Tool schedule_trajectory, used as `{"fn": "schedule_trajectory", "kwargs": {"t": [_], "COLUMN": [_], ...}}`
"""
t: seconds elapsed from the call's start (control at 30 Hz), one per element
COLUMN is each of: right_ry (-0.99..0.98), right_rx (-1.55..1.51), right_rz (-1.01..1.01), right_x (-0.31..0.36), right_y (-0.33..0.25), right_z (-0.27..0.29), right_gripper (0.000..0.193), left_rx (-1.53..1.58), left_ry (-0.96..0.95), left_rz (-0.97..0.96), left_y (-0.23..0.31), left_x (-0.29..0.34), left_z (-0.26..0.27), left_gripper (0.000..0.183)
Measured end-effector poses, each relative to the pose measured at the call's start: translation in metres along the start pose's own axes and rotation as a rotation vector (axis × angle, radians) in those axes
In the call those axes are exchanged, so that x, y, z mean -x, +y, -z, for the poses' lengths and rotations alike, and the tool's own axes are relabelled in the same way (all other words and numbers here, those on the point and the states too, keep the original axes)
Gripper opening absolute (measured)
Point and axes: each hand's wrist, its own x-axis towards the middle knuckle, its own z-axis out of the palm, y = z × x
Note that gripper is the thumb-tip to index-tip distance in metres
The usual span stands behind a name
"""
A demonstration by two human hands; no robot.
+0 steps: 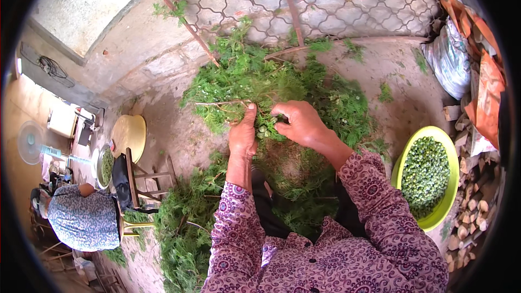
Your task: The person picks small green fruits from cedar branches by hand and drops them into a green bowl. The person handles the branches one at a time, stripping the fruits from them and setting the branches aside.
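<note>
My left hand (242, 134) is closed round a leafy evergreen branch (222, 102), thumb up, with the bare brown stem sticking out to the left. Small round green cones (264, 129) show on the branch between my two hands. My right hand (305, 123) is at the branch's right side, fingers curled and thumb bent toward them in a pinch. Whatever lies between those fingertips is too small to make out. Beyond both hands spreads a heap of feathery green cuttings (233, 73) on the ground.
At my right stands a yellow-green basin (452, 195) filled with green cones, beside stacked firewood (471, 222) and a white sack (450, 59). More cuttings (184, 239) lie at my left. A person (84, 217) sits far left near a wooden chair (146, 179). Metal lattice (336, 0) leans ahead.
</note>
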Motion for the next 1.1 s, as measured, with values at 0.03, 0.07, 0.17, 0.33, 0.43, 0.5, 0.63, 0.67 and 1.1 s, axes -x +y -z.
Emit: {"fn": "schedule_trajectory", "kwargs": {"t": [0.03,0.07,0.17,0.33,0.43,0.5,0.63,0.67,1.1], "right_ry": [-0.002,-0.010,-0.006,0.100,0.072,0.078,0.081,0.091,0.051], "right_rx": [-0.002,0.021,0.044,0.130,0.108,0.120,0.192,0.219,-1.124], "right_rz": [0.002,-0.015,-0.031,0.043,0.012,0.030,0.019,0.013,-0.408], "right_x": [-0.001,-0.001,-0.001,0.001,0.000,-0.001,0.000,0.000,-0.001], "right_y": [-0.001,-0.004,-0.010,-0.009,-0.005,-0.006,-0.006,-0.008,-0.010], "right_z": [0.000,0.000,0.003,-0.001,0.002,0.002,0.004,0.002,0.047], "right_gripper": [0.028,0.027,0.024,0.021,0.021,0.020,0.017,0.017,0.013], "left_rx": [0.033,0.034,-0.021,-0.011,-0.167,-0.260,-0.321,-0.321,0.299], "left_ry": [-0.039,-0.036,0.020,-0.085,-0.032,-0.017,0.007,0.010,0.027], "left_rz": [-0.002,-0.003,-0.047,-0.072,0.004,-0.126,-0.224,-0.225,0.012], "left_y": [-0.003,-0.006,-0.011,-0.009,-0.004,-0.012,-0.011,-0.012,0.004], "left_x": [-0.003,-0.005,-0.007,-0.002,0.003,-0.004,0.002,0.000,-0.018], "left_z": [0.003,0.005,0.005,0.002,0.001,0.007,-0.001,0.002,0.023], "left_gripper": [0.043,0.043,0.042,0.050,0.054,0.054,0.053,0.053,0.030]}}
